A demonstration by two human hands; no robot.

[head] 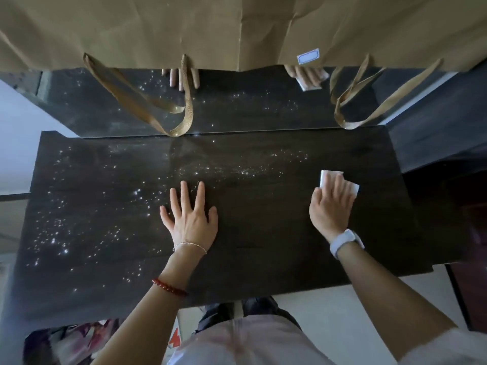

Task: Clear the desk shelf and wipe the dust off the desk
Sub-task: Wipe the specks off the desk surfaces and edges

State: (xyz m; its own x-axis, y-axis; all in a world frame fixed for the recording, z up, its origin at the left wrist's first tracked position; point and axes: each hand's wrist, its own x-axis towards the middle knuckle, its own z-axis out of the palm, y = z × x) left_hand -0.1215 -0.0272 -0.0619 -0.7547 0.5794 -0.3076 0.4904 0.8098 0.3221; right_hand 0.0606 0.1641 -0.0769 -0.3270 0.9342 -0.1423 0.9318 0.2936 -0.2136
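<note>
The dark wooden desk top (250,248) fills the middle of the head view. White dust specks (79,219) are scattered over its left half and along the middle back. My left hand (191,214) lies flat on the desk centre with its fingers spread and holds nothing. My right hand (332,204) presses a folded white wipe (325,177) onto the desk at the right with straight fingers. A glossy dark back panel (250,109) behind the desk mirrors both hands and the wipe.
Brown paper bags (237,30) stand on the shelf above, and their ribbon handles (181,122) hang down in front of the back panel. A dark cabinet side (434,122) borders the desk on the right. Pale floor (329,306) shows below the front edge.
</note>
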